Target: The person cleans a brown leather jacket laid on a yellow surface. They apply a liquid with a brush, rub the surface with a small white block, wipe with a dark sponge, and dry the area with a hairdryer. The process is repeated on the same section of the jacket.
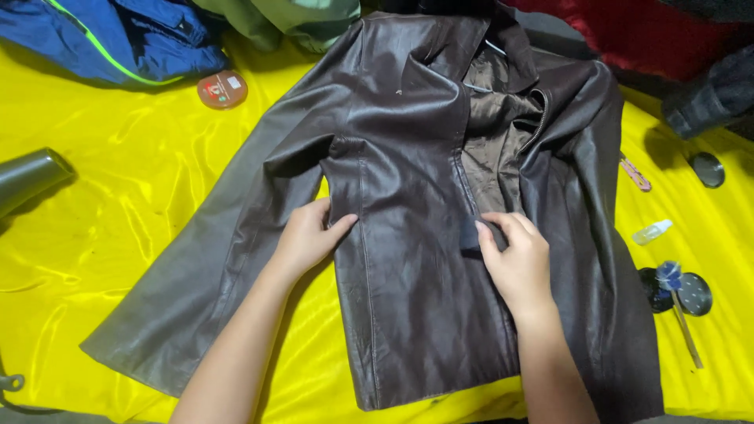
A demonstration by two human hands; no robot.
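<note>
Jacket (408, 235), dark brown leather, lies spread front-up on a yellow cloth (118, 220), its left sleeve angled out toward the near left and its collar at the far edge. The front is partly open, showing a lighter lining and a zip near the collar.

Far left, a grey nozzle-like object (31, 179) pokes in from the edge, a blue garment (118, 35) lies at the far left, and a round tin (223, 89) sits just beside it on the cloth.

The left hand (308, 235) rests flat on the jacket where the sleeve meets the body, fingers together and thumb spread toward the front panel, pinning the leather and gripping nothing. The right hand (514, 259) is closed around a small dark pad (471, 234), pressing it to the edge of the front panel near the opening. Both forearms come up from the near edge.

The leather shows an uneven sheen, so I judge the rubbing is under way, though how much is covered cannot be told.

Right of the jacket lie a small clear bottle (653, 232), an open dark tin (694, 294) with a brush (680, 310) across it, and a dark lid (707, 169) farther off.
</note>
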